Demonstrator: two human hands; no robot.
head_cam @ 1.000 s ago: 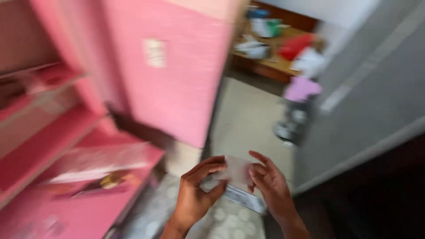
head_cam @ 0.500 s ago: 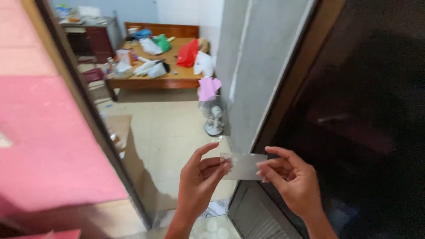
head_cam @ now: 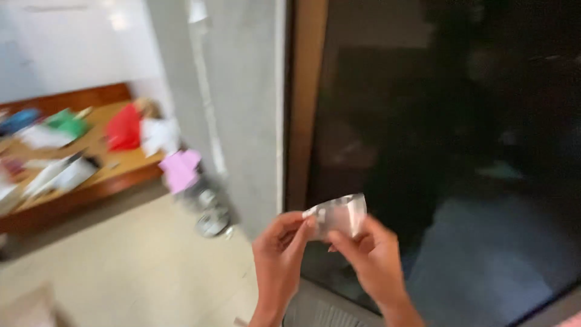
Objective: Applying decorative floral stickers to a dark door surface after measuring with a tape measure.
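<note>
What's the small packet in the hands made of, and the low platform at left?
Packet: looks like thin clear or silvery plastic film, glossy, creased; blur leaves it open. Both hands, left hand and right hand, pinch it. Platform: likely wood, brown, slightly shiny.

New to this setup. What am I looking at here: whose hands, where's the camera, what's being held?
No machine here: a person wears one camera on the head, looking down at their own bare hands. The left hand and right hand pinch a small silvery-white packet between their fingertips. The picture is motion-blurred. Behind the hands stand a grey wall, a wooden frame and a dark glass panel. At left, across a pale floor, a low wooden platform carries scattered coloured items, too blurred to identify.
</note>
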